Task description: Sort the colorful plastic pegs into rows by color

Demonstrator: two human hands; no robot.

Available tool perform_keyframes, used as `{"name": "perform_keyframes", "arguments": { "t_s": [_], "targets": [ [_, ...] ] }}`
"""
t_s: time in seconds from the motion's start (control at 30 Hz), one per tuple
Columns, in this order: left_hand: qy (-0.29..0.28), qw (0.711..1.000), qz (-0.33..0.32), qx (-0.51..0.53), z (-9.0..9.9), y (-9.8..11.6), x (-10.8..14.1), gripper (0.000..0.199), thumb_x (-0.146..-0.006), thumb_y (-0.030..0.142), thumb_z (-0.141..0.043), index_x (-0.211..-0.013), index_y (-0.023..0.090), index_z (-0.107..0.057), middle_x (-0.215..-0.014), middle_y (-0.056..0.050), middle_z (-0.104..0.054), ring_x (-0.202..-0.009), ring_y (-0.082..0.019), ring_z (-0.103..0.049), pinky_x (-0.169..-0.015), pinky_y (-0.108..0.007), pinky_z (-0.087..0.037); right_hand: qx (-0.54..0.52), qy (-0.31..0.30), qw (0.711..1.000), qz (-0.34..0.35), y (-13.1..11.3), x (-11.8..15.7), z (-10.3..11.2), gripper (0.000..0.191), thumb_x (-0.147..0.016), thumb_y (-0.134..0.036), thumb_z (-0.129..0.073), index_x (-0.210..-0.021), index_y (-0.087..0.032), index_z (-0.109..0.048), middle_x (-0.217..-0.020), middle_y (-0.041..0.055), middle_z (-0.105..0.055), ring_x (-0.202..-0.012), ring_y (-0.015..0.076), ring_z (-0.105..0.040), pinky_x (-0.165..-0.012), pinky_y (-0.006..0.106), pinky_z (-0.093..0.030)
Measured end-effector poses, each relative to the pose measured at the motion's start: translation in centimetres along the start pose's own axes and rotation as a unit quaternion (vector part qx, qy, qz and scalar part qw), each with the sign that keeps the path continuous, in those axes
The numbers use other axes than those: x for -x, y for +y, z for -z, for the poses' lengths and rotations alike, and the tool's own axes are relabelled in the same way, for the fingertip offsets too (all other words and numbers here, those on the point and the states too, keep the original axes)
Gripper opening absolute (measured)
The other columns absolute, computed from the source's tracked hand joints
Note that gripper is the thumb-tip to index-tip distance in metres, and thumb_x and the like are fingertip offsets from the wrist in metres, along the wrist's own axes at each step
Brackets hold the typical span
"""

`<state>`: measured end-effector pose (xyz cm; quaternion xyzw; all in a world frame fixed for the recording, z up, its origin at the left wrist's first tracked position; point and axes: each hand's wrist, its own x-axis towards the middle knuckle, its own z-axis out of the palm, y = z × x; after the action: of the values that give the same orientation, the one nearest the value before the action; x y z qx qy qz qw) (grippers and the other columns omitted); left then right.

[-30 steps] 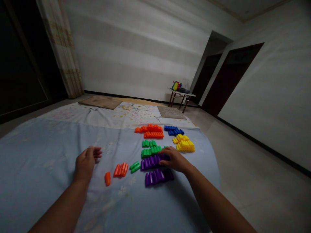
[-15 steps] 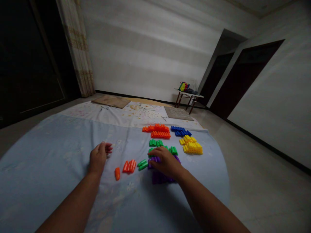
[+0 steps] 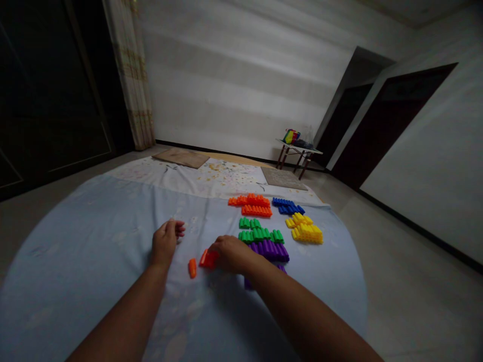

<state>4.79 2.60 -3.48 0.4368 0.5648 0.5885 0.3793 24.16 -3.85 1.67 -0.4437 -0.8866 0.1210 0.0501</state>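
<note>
Small bullet-shaped plastic blocks lie sorted by colour on the cloth. My right hand (image 3: 232,254) is low over the near group, its fingers bent down beside the red-orange blocks (image 3: 207,259). Its fingertips are hidden, so what they hold does not show. A single orange block (image 3: 192,268) lies to the left of that group. My left hand (image 3: 168,241) rests on the cloth with loosely spread fingers, holding nothing. Right of my right hand are purple blocks (image 3: 269,250), partly covered by my forearm, with rows of green blocks (image 3: 260,235) behind them.
Farther back sit orange blocks (image 3: 256,210), blue blocks (image 3: 287,206) and a stack of yellow blocks (image 3: 307,233). A light blue cloth (image 3: 94,251) covers the round table. Two flat mats (image 3: 181,157) lie at its far edge. A small side table (image 3: 300,147) stands by the wall.
My right hand has moved left from the purple blocks to the red-orange ones and now covers where two loose green blocks lay. My left hand keeps its pose. The view has shifted slightly.
</note>
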Motion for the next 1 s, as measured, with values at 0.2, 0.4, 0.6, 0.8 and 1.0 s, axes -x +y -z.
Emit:
{"name": "perform_keyframes", "arguments": {
  "t_s": [0.2,0.4,0.6,0.8,1.0],
  "targets": [
    [-0.003,1.0,-0.001,0.001,-0.1,-0.1,0.0,0.038,-0.074,0.048,-0.041,-0.076,0.014,-0.059,-0.066,-0.004,-0.06,-0.054,-0.013,-0.054,-0.046,-0.023,-0.04,-0.03,0.06,0.986,-0.154,-0.4,-0.3,0.9,0.033,-0.085,-0.04,-0.047,-0.107,-0.022,-0.062,-0.091,0.0068,-0.07,-0.085,0.02,-0.063,-0.07,0.028,-0.044],
    [0.001,1.0,-0.002,0.002,0.0,-0.3,-0.1,0.04,-0.074,0.05,-0.04,-0.075,0.014,-0.059,-0.065,-0.003,-0.059,-0.053,-0.013,-0.053,-0.045,-0.023,-0.04,0.046,0.023,0.98,-0.194,0.0,-0.9,1.1,0.035,-0.084,-0.039,-0.044,-0.109,-0.022,-0.062,-0.094,0.0085,-0.07,-0.091,0.0228,-0.063,-0.075,0.032,-0.045],
    [-0.002,1.0,0.0,0.003,0.0,-0.3,-0.1,0.04,-0.074,0.051,-0.04,-0.075,0.015,-0.059,-0.065,-0.003,-0.059,-0.054,-0.013,-0.054,-0.046,-0.023,-0.04,0.049,0.004,0.996,-0.072,0.8,-0.9,1.9,0.041,-0.078,-0.022,-0.05,-0.119,-0.023,-0.057,-0.116,0.0072,-0.062,-0.106,0.0221,-0.056,-0.088,0.033,-0.042],
    [-0.004,1.0,0.003,-0.007,0.2,-0.9,-0.7,0.04,-0.075,0.05,-0.04,-0.078,0.015,-0.06,-0.067,-0.003,-0.061,-0.057,-0.014,-0.056,-0.05,-0.025,-0.043,0.053,-0.067,0.996,0.015,1.3,-1.9,0.4,0.034,-0.077,-0.022,-0.051,-0.11,-0.023,-0.061,-0.109,0.0064,-0.065,-0.1,0.0219,-0.059,-0.084,0.033,-0.045],
    [-0.001,1.0,0.013,-0.005,0.4,-1.1,-0.9,0.038,-0.074,0.049,-0.042,-0.078,0.016,-0.061,-0.066,-0.003,-0.061,-0.058,-0.014,-0.056,-0.052,-0.025,-0.043,0.037,0.014,0.999,-0.037,1.9,-2.0,1.4,0.052,-0.073,-0.031,-0.059,-0.123,-0.018,-0.053,-0.109,0.0113,-0.064,-0.097,0.0239,-0.06,-0.082,0.033,-0.046]
  ]
}}
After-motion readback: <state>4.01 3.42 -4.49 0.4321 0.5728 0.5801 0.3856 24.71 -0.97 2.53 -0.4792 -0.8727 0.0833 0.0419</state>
